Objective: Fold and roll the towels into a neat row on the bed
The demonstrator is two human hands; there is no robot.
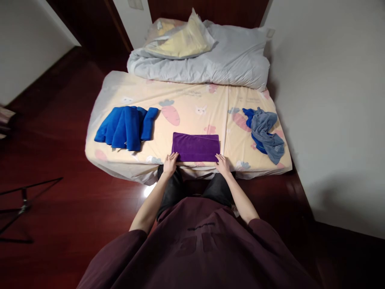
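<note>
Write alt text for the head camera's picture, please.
A person's left hand and right hand touch the near corners of a folded purple cloth on a bed. Folded blue cloths lie to the left, a crumpled grey and blue pile to the right, a pale quilt behind.

- Bed sheet (192,126): small grey lettering towards the far middle, and more towards the far right; both too small to read.
- Shirt (204,267), near: a short dark line of lettering across the front, with large block-like shapes below; neither legible.
- Grey cloth (264,124), right: small pale marks, unreadable.
- Blue cloths (120,124), left: white tags, no print legible.
</note>
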